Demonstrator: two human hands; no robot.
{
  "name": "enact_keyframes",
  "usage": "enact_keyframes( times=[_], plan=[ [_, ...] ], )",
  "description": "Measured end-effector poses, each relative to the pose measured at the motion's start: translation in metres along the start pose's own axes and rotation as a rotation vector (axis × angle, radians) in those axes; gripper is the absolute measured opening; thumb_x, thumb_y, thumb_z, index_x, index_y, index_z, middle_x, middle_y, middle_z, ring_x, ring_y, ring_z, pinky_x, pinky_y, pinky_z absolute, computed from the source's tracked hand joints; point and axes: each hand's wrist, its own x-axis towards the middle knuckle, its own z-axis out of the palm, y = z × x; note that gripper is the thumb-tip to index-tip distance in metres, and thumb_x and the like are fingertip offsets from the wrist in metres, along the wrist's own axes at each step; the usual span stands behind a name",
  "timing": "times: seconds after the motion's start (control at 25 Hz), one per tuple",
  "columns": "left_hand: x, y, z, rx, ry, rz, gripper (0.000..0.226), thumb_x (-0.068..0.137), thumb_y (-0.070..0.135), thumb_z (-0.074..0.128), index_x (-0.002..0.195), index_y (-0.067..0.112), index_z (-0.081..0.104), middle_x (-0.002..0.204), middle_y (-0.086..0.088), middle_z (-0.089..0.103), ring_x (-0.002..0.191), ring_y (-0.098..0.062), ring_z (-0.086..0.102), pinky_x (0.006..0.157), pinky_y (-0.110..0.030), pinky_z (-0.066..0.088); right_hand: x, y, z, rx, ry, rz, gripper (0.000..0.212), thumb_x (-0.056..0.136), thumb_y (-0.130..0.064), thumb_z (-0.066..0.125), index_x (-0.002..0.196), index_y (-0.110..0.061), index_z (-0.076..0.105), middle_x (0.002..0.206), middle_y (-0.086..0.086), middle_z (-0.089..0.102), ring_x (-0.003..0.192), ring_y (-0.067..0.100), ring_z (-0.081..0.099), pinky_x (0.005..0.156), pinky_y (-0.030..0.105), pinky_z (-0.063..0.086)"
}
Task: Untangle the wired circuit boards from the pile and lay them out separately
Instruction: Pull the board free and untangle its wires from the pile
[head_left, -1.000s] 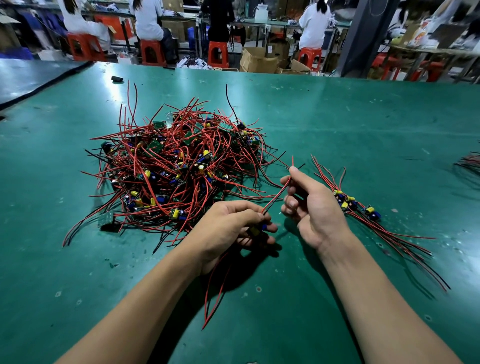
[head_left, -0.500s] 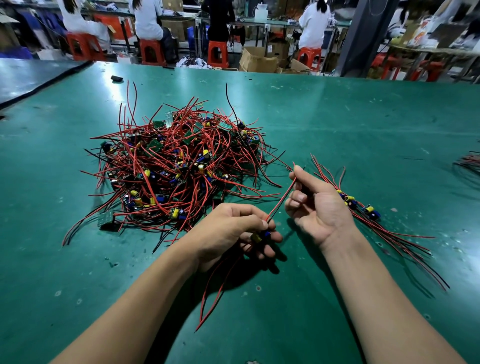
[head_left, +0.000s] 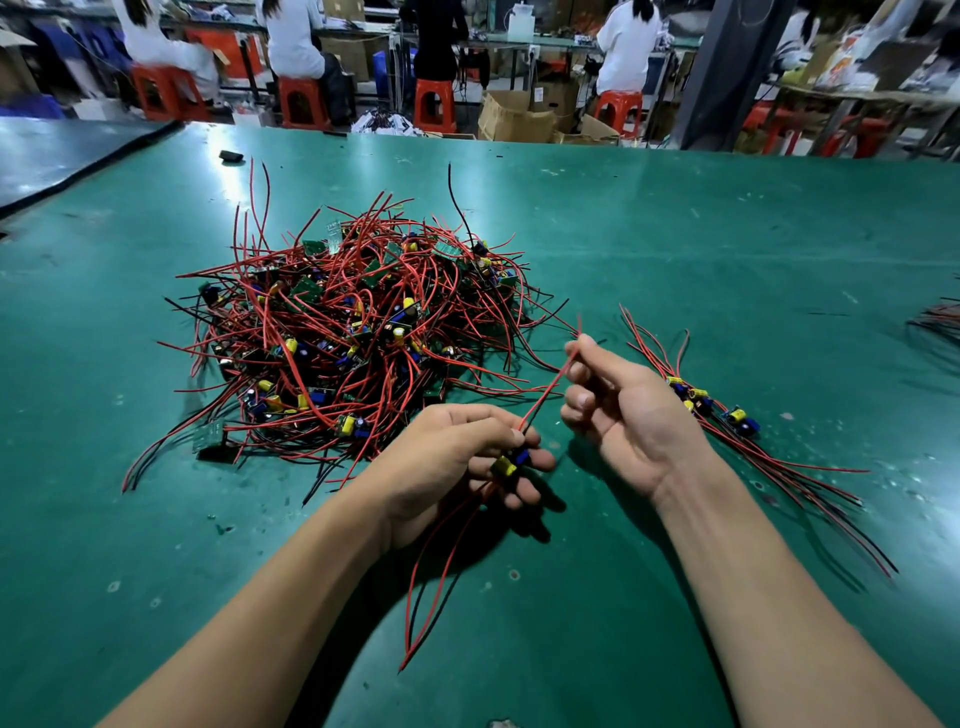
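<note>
Our left grip (head_left: 452, 457) is curled round a small circuit board with yellow and blue capacitors (head_left: 511, 461), held just above the green table (head_left: 675, 234), near the tangled pile of red-and-black-wired boards (head_left: 353, 332). Our right grip (head_left: 628, 415) pinches that board's thin red lead wire (head_left: 545, 395), which runs straight between the two hands. Just right of it we see a short row of separated wired boards (head_left: 711, 408) lying on the table.

Bare mat (head_left: 675, 234) lies between pile (head_left: 353, 332) and laid-out boards (head_left: 711, 405).
</note>
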Motion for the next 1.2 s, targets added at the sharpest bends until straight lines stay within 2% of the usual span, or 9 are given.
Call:
enact_keyframes(
  times=[0.12, 0.24, 0.32, 0.44, 0.52, 0.72, 0.88, 1.08, 1.2],
  plan=[
    [0.001, -0.001, 0.001, -0.022, 0.046, 0.020, 0.010, 0.095, 0.003, 0.054, 0.094, -0.002, 0.064, 0.087, -0.022, 0.073, 0.055, -0.023, 0.065, 0.049, -0.024, 0.054, -0.007, 0.007, 0.002, -0.204, -0.198, 0.041, 0.024, 0.087, -0.026, 0.068, 0.104, -0.010, 0.073, 0.067, 0.000, 0.047, 0.048, 0.008, 0.042, 0.050, 0.024, 0.036],
    [0.003, -0.003, -0.001, -0.034, 0.078, 0.038, 0.019, 0.095, 0.008, 0.056, 0.101, -0.008, 0.065, 0.088, -0.021, 0.073, 0.056, -0.023, 0.065, 0.049, -0.024, 0.053, -0.013, 0.010, 0.006, -0.282, -0.310, 0.103, 0.023, 0.098, -0.025, 0.059, 0.104, -0.015, 0.078, 0.060, 0.002, 0.042, 0.049, 0.010, 0.046, 0.048, 0.020, 0.041],
    [0.004, -0.004, -0.002, -0.054, 0.090, 0.053, 0.023, 0.096, 0.011, 0.057, 0.101, -0.009, 0.065, 0.086, -0.020, 0.072, 0.055, -0.023, 0.064, 0.049, -0.023, 0.053, -0.013, 0.010, 0.006, -0.273, -0.324, 0.119, 0.025, 0.101, -0.019, 0.054, 0.103, -0.015, 0.078, 0.061, 0.002, 0.049, 0.052, 0.009, 0.049, 0.053, 0.020, 0.041],
    [0.004, -0.006, -0.001, -0.058, 0.110, 0.073, 0.019, 0.096, 0.013, 0.058, 0.096, -0.005, 0.065, 0.079, -0.019, 0.071, 0.054, -0.022, 0.065, 0.050, -0.023, 0.054, -0.016, 0.009, 0.006, -0.249, -0.393, 0.154, 0.020, 0.093, -0.016, 0.065, 0.109, -0.011, 0.076, 0.078, 0.011, 0.065, 0.063, 0.016, 0.059, 0.061, 0.030, 0.050],
    [0.004, -0.007, -0.001, -0.062, 0.130, 0.080, 0.020, 0.095, 0.014, 0.059, 0.096, -0.005, 0.065, 0.073, -0.019, 0.070, 0.053, -0.021, 0.065, 0.050, -0.023, 0.056, -0.019, 0.012, 0.007, -0.244, -0.429, 0.142, 0.028, 0.087, -0.017, 0.072, 0.112, -0.004, 0.072, 0.085, 0.020, 0.068, 0.062, 0.023, 0.064, 0.057, 0.031, 0.057],
    [0.005, -0.007, -0.004, -0.075, 0.148, 0.081, 0.017, 0.089, 0.008, 0.066, 0.101, -0.002, 0.072, 0.085, -0.022, 0.072, 0.062, -0.025, 0.067, 0.059, -0.028, 0.058, -0.018, 0.017, 0.012, -0.277, -0.325, 0.121, 0.020, 0.088, -0.027, 0.071, 0.098, -0.011, 0.078, 0.070, 0.010, 0.069, 0.051, 0.015, 0.061, 0.054, 0.028, 0.055],
    [0.007, -0.006, -0.004, -0.089, 0.150, 0.059, 0.012, 0.090, 0.005, 0.065, 0.096, -0.003, 0.072, 0.082, -0.022, 0.071, 0.058, -0.024, 0.066, 0.054, -0.026, 0.058, -0.016, 0.020, 0.013, -0.292, -0.261, 0.105, 0.018, 0.095, -0.025, 0.067, 0.092, -0.010, 0.079, 0.060, 0.008, 0.060, 0.046, 0.016, 0.053, 0.049, 0.028, 0.053],
    [0.007, -0.005, -0.003, -0.048, 0.132, 0.041, 0.010, 0.090, 0.003, 0.063, 0.091, -0.004, 0.070, 0.079, -0.020, 0.071, 0.055, -0.023, 0.064, 0.050, -0.023, 0.053, -0.004, 0.017, 0.005, -0.412, -0.019, -0.072, 0.020, 0.094, -0.031, 0.068, 0.087, -0.017, 0.080, 0.058, -0.002, 0.042, 0.041, 0.008, 0.030, 0.041, 0.016, 0.021],
    [0.006, -0.005, -0.001, -0.054, 0.116, 0.025, 0.009, 0.088, 0.002, 0.064, 0.090, -0.004, 0.070, 0.077, -0.020, 0.070, 0.054, -0.023, 0.063, 0.049, -0.023, 0.052, 0.002, 0.012, -0.002, -0.351, 0.115, -0.165, 0.019, 0.095, -0.026, 0.068, 0.086, -0.012, 0.078, 0.052, -0.013, 0.053, 0.039, 0.005, 0.031, 0.039, 0.017, 0.025]
  ],
)
